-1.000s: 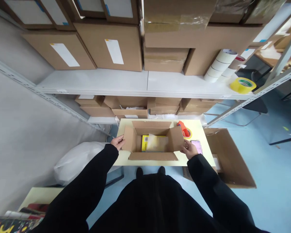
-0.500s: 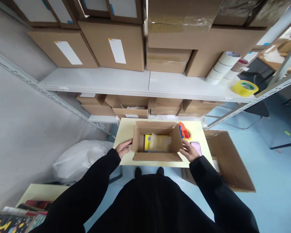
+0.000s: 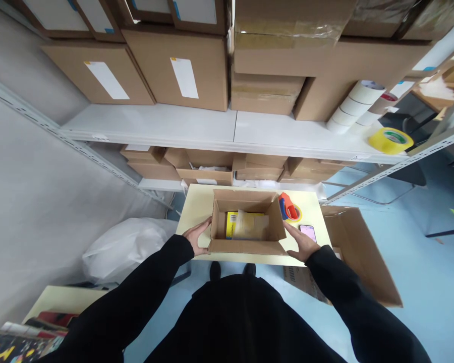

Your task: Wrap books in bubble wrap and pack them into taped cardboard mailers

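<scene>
An open cardboard box (image 3: pixel 245 246) stands on a pale yellow table. Inside it lie a yellow packet with a barcode (image 3: pixel 231 225) and a translucent, beige-looking sheet or pouch (image 3: pixel 251 225). At the box's left side is my left hand (image 3: pixel 197 237), thumb and fingers spread, its fingertips against the cardboard. My right hand (image 3: pixel 301 243) is at the opposite side, also with thumb and fingers apart, the fingertips at the wall and the thumb near the front corner. Neither hand is wrapped round anything.
An orange and blue tape dispenser (image 3: pixel 288 207) and a phone (image 3: pixel 307 232) lie right of the box on the table (image 3: pixel 192 206). A large open carton (image 3: pixel 363 257) stands on the floor at right. Shelves (image 3: pixel 196 121) ahead hold boxes and tape rolls (image 3: pixel 391 140). A white bag (image 3: pixel 126 249) sits left.
Both hands have come nearer to the box's front corners and their thumbs have spread wider. The view has shifted slightly; the contents of the box look the same.
</scene>
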Available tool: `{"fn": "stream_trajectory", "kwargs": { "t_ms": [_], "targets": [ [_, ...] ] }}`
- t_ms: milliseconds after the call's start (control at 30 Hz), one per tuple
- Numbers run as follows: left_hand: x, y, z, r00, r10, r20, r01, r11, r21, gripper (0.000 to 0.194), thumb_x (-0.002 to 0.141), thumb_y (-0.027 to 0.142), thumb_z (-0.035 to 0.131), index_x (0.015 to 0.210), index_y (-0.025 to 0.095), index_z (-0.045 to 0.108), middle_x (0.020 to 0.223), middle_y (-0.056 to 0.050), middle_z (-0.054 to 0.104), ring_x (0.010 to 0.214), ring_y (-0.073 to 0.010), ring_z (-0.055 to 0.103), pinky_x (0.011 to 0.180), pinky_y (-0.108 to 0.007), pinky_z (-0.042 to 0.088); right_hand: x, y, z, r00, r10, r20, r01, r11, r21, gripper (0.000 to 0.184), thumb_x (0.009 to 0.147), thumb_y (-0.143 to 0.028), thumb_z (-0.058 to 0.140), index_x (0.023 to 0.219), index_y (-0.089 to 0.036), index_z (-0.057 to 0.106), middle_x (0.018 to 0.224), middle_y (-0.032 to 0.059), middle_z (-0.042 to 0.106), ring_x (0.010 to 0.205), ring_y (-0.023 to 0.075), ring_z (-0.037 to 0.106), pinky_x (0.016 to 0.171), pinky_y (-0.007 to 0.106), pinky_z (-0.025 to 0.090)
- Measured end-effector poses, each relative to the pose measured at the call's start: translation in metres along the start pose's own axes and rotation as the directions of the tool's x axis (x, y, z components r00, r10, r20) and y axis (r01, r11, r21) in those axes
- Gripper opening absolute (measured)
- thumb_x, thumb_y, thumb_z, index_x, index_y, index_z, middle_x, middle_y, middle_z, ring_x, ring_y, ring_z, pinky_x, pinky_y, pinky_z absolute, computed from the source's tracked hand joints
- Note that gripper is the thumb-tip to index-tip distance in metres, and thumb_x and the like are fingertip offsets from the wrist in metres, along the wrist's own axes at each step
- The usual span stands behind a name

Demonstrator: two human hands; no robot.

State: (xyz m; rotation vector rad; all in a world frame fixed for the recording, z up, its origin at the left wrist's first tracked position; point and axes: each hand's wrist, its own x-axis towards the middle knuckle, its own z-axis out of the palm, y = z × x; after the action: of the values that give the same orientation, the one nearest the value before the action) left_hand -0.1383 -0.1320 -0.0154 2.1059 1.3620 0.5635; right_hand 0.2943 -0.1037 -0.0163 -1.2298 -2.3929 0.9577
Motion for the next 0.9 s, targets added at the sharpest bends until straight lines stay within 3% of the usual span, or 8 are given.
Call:
{"fn": "stream_trajectory", "kwargs": {
  "t_ms": [200, 333, 467, 667, 900],
  "targets": [
    [0.002, 0.0, 0.01, 0.991, -0.074, -0.109, 0.068, 0.996, -0.057, 0.086, 0.055, 0.026, 0.065, 0.135, 0.016, 0.032, 0.134, -0.006, 0.042, 0.118, -0.0239, 0.045, 0.103, -0.03, 0.034, 0.004, -0.002, 0.014, 0.998, -0.042, -0.055, 0.037, 0.996, -0.081, 0.117, 0.052, -0.033, 0.075, 0.141, -0.016, 0.001, 0.145, 0.0146, 0.014, 0.131, 0.0294, 0.018, 0.103, 0.043, 0.032],
    [0.0, -0.005, 0.021, 0.991, -0.053, -0.123, 0.038, 0.992, -0.121, 0.08, 0.06, 0.024, 0.061, 0.134, 0.015, 0.034, 0.135, -0.006, 0.04, 0.121, -0.0231, 0.042, 0.103, -0.031, 0.033, 0.006, -0.004, 0.028, 0.992, -0.07, -0.11, 0.063, 0.996, -0.06, 0.104, 0.062, -0.028, 0.068, 0.141, -0.016, 0.002, 0.144, 0.0143, 0.02, 0.13, 0.0275, 0.022, 0.103, 0.042, 0.032],
    [-0.003, -0.013, 0.029, 0.997, 0.021, -0.068, -0.025, 0.997, -0.068, 0.071, 0.069, 0.024, 0.054, 0.135, 0.015, 0.031, 0.138, -0.008, 0.036, 0.125, -0.0199, 0.035, 0.104, -0.03, 0.03, 0.011, -0.005, 0.029, 0.99, -0.118, -0.073, 0.112, 0.991, -0.079, 0.09, 0.069, -0.023, 0.059, 0.141, -0.018, 0.005, 0.145, 0.0117, 0.017, 0.131, 0.0256, 0.023, 0.103, 0.041, 0.032],
    [0.001, -0.017, 0.031, 0.993, 0.116, -0.018, -0.117, 0.992, -0.049, 0.059, 0.076, 0.037, 0.051, 0.129, 0.013, 0.042, 0.138, -0.013, 0.034, 0.126, -0.0233, 0.033, 0.105, -0.034, 0.027, 0.023, -0.006, 0.02, 0.984, -0.178, 0.008, 0.178, 0.976, -0.125, 0.086, 0.07, -0.035, 0.062, 0.14, -0.019, 0.016, 0.146, 0.0109, 0.015, 0.131, 0.0272, 0.022, 0.103, 0.042, 0.031],
    [0.008, -0.022, 0.03, 0.994, 0.106, 0.019, -0.105, 0.993, -0.049, 0.06, 0.071, 0.052, 0.055, 0.119, 0.015, 0.053, 0.133, -0.014, 0.041, 0.128, -0.0288, 0.029, 0.103, -0.043, 0.026, 0.029, -0.008, 0.023, 0.98, -0.197, 0.007, 0.195, 0.966, -0.168, 0.073, 0.072, -0.046, 0.058, 0.136, -0.021, 0.031, 0.143, 0.0105, 0.023, 0.129, 0.0305, 0.026, 0.103, 0.048, 0.028]
  ]
}}
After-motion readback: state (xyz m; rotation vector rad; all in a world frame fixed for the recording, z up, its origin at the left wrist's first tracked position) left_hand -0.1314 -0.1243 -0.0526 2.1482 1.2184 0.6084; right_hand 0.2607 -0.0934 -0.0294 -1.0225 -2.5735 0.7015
